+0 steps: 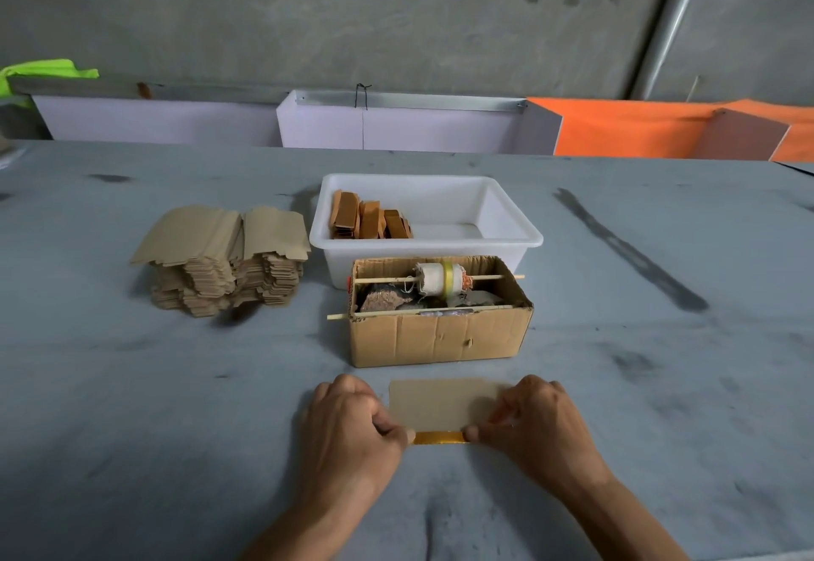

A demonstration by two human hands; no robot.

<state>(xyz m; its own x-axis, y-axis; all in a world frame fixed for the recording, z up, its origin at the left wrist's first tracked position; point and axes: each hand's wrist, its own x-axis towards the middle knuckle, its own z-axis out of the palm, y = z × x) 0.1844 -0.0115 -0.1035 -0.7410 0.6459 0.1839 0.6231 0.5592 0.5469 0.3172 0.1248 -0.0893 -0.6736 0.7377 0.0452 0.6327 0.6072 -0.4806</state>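
Two hands, left (348, 424) and right (539, 419), pinch a flat brown card (442, 404) with a shiny gold strip (439, 437) on the grey desk (176, 406). Behind it, an open cardboard box (440, 336) holds tape rolls (440, 279) on sticks. A white plastic tub (506, 225) holds folded orange-brown pieces (368, 221).

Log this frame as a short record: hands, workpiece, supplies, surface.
hands: left hand and right hand pinch the card's near corners
workpiece: card flat on table, gold strip along its near edge
supplies: box with spools on sticks; tub with folded pieces; stack of blanks at left
surface: grey table
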